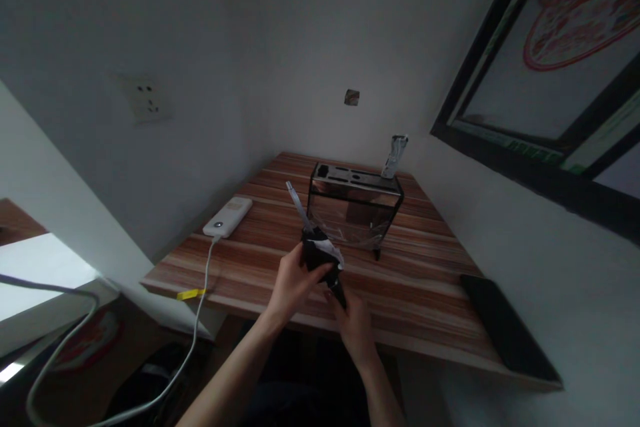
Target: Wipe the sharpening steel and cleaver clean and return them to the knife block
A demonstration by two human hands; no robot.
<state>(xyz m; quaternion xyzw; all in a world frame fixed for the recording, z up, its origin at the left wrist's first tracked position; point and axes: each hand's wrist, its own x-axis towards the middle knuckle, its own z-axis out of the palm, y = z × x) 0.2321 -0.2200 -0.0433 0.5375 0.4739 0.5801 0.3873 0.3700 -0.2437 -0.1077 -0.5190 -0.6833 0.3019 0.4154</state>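
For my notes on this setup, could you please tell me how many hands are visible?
2: the left hand gripping the black object, and the right hand at its lower end.

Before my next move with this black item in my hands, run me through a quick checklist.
1. Both hands on the black item: ok, left hand and right hand grip it.
2. Black item free of covering: not ok, a whitish film-like piece shows on it.
3. Sharp edges away from the fingers: cannot tell, the grip hides parts.
4. Rack upright on the table: ok.
5. Openings in the rack's top: ok, some show left of the silvery piece.
6. White cable clear of both hands: ok.
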